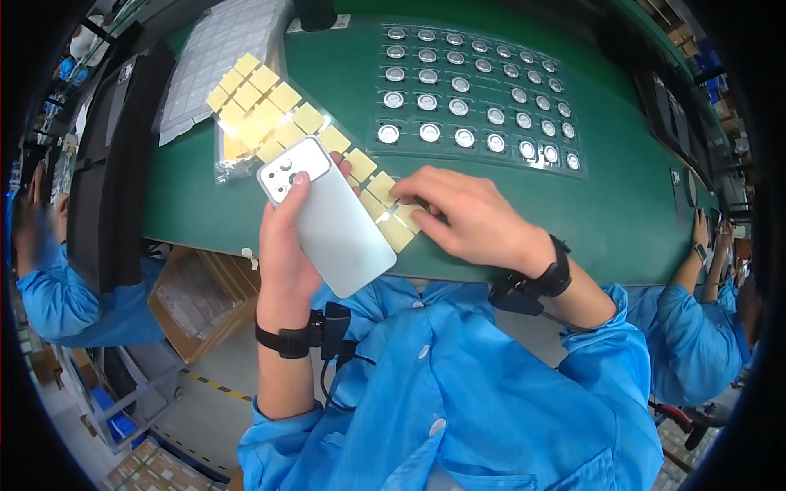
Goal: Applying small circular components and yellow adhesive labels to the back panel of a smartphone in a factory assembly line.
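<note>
A pale silver-blue smartphone (pixel 348 231) lies tilted in my left hand (pixel 286 237), its back and camera block facing up. My left thumb presses beside the lenses, while the fingers wrap under the far edge. Beyond the phone, a strip of square yellow stickers (pixel 361 165) runs slantwise over the table towards my right hand (pixel 471 214). That hand is bent in a pinch at the strip's near end, index finger and thumb on the yellow squares. Whether one square is lifted between the fingertips cannot be made out.
A clear tray (pixel 483 151) holds rows of round silver parts on the green table (pixel 327 69). White plastic trays (pixel 214 69) are stacked at the far left. Black stands (pixel 110 180) flank the table. Below it sits a cardboard box (pixel 192 307). Co-workers in blue (pixel 696 335) sit either side.
</note>
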A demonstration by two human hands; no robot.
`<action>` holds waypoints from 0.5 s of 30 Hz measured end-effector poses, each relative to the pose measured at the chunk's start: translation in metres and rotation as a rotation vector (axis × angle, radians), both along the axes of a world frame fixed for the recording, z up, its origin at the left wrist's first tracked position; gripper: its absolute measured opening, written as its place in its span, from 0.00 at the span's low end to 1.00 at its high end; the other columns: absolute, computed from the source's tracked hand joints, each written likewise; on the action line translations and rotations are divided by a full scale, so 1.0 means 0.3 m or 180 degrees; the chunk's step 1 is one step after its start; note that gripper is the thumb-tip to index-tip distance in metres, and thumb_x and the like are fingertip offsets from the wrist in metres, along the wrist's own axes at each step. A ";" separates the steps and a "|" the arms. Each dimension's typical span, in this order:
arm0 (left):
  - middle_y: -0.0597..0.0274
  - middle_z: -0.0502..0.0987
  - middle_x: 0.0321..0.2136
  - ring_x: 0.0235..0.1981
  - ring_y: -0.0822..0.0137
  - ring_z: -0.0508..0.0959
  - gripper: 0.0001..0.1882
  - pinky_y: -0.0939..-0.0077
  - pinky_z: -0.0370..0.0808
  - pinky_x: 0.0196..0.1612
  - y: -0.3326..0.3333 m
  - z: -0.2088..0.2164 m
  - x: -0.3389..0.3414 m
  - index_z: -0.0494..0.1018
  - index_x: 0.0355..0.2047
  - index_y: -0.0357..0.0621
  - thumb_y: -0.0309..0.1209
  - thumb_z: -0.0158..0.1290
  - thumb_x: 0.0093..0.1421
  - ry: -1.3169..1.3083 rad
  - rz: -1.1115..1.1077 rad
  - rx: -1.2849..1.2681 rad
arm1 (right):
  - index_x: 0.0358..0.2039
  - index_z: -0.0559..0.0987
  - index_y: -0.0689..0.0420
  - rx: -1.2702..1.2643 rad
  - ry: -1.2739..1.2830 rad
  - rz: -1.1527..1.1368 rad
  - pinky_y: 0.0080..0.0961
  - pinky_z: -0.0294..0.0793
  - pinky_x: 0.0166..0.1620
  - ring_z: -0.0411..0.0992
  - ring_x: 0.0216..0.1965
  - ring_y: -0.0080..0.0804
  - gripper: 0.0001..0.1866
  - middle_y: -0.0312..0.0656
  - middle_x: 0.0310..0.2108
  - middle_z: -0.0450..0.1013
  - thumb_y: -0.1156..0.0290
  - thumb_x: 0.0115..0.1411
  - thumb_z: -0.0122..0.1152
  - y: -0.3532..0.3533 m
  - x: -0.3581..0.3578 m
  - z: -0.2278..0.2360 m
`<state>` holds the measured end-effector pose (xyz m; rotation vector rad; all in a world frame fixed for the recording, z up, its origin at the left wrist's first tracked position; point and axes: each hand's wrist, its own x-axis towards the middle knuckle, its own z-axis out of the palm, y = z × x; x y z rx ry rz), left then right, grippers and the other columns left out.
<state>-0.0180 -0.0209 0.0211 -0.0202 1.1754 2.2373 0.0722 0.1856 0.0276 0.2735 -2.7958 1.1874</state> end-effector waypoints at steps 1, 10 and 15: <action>0.48 0.71 0.55 0.59 0.55 0.71 0.25 0.60 0.72 0.58 0.000 -0.005 -0.010 0.59 0.61 0.32 0.35 0.46 0.68 -0.0002 -0.0073 -0.0019 | 0.45 0.75 0.55 0.0185 0.0247 -0.0031 0.36 0.76 0.40 0.75 0.38 0.43 0.14 0.40 0.37 0.73 0.75 0.57 0.55 -0.009 0.005 -0.015; 0.48 0.66 0.59 0.63 0.54 0.65 0.28 0.58 0.66 0.63 -0.004 -0.027 -0.042 0.55 0.63 0.33 0.37 0.44 0.69 -0.0233 -0.0283 0.0210 | 0.44 0.75 0.56 0.0712 0.0629 -0.0297 0.38 0.74 0.37 0.73 0.34 0.43 0.16 0.41 0.35 0.70 0.80 0.53 0.55 -0.045 0.011 -0.036; 0.49 0.67 0.59 0.63 0.56 0.65 0.27 0.57 0.66 0.63 -0.015 -0.019 -0.027 0.56 0.63 0.35 0.36 0.45 0.69 -0.0179 -0.0139 0.0059 | 0.40 0.75 0.58 0.0836 0.0513 -0.0253 0.39 0.74 0.36 0.73 0.34 0.43 0.13 0.43 0.33 0.68 0.78 0.52 0.55 -0.043 0.014 -0.016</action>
